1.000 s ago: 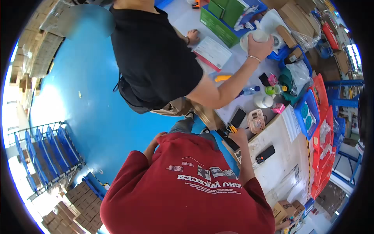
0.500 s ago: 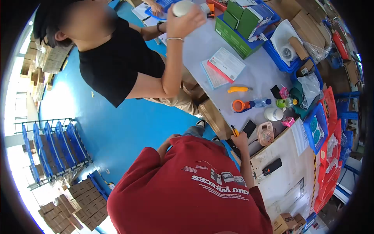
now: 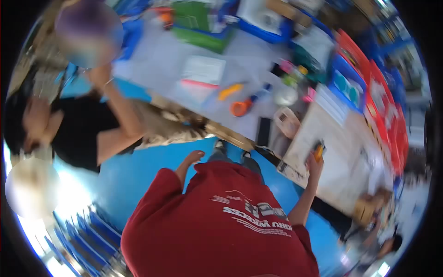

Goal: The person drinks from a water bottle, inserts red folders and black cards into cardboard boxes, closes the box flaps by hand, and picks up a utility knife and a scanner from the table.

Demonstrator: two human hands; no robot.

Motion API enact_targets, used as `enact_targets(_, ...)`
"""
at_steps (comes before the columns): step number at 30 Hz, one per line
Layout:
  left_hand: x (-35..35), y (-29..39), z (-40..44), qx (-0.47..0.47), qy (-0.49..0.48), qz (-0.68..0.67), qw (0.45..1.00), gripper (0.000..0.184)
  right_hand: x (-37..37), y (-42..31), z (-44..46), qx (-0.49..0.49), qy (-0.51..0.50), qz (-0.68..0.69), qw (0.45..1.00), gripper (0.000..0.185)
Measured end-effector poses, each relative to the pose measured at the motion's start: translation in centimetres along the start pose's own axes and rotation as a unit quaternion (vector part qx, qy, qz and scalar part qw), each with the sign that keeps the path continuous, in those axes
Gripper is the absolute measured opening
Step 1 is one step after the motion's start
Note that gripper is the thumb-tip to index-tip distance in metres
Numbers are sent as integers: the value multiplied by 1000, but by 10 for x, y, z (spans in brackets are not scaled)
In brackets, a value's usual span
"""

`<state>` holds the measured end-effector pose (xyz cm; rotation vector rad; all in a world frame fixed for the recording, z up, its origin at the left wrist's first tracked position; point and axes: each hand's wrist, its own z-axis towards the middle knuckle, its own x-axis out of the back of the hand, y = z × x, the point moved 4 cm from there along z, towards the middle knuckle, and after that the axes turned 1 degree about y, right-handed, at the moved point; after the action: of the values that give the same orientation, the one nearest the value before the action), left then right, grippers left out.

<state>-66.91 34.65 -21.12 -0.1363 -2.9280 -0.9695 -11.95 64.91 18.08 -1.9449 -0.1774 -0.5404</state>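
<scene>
My right hand point(image 3: 315, 162), at the end of my outstretched arm, is closed around a yellow-orange utility knife point(image 3: 318, 153) over the pale board point(image 3: 344, 138) at the table's edge. A dark shape at the knife's far end may be part of the handset on that board; blur leaves this unclear. My left hand point(image 3: 196, 157) hangs beside my waist, loosely open with nothing in it. Nearest the knife on the table are a pink case point(image 3: 286, 122) and a dark phone point(image 3: 263, 132).
A second yellow knife point(image 3: 230, 91), an orange tape roll point(image 3: 240, 108) and a boxed item point(image 3: 202, 71) lie on the grey table point(image 3: 152, 69). Blue bins point(image 3: 347, 83) and red crates point(image 3: 383, 106) line the far side. A co-worker in black point(image 3: 87, 129) stands at left.
My view has turned and blurred. My right hand has moved with the knife from beside the phone to over the pale board. My left hand has come away from my body.
</scene>
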Motion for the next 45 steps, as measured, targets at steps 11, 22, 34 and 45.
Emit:
enact_targets(11, -76, 149, -77, 112, -52, 12, 992, 52, 211, 169, 44, -133, 63, -297, 943, 48)
enact_targets(22, -121, 147, -138, 68, -21, 36, 997, 51, 143, 38, 165, 297, 209, -46, 931, 54)
enact_targets(34, -150, 116, -173, 93, 31, -11, 995, 48, 28, 109, 40, -7, 95, -281, 955, 101)
enact_targets(45, -139, 155, -172, -24, -10, 130, 991, 44, 20, 104, 96, 223, 228, -84, 944, 96)
